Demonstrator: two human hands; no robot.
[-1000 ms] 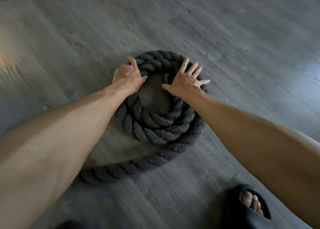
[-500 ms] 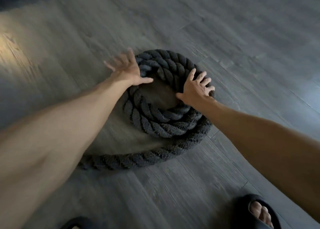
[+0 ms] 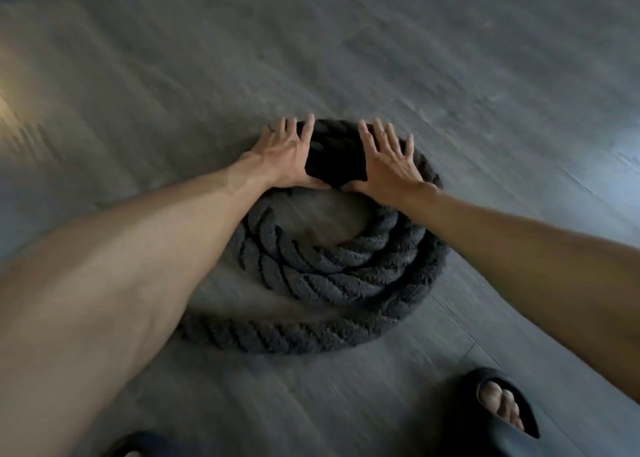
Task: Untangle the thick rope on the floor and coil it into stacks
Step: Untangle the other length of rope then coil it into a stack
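Note:
A thick dark grey twisted rope (image 3: 332,276) lies coiled in a stacked ring on the wooden floor (image 3: 415,76), with a bare patch of floor in its middle. One strand (image 3: 263,335) trails out from the ring toward the lower left and passes under my left forearm. My left hand (image 3: 282,160) lies flat on the far left of the coil, fingers spread. My right hand (image 3: 388,162) lies flat on the far right of the coil, fingers spread too. Both thumbs point inward along the ring's inner edge. Neither hand is closed around the rope.
My right foot in a black open-toed slipper (image 3: 498,415) stands on the floor at the lower right, close to the coil. A dark slipper tip (image 3: 138,444) shows at the bottom edge, left of centre. Grey floorboards surround the coil on all sides.
Both hands have slid from the sides of the coil to its far part and come closer together, lying flat on it. The view has shifted a little.

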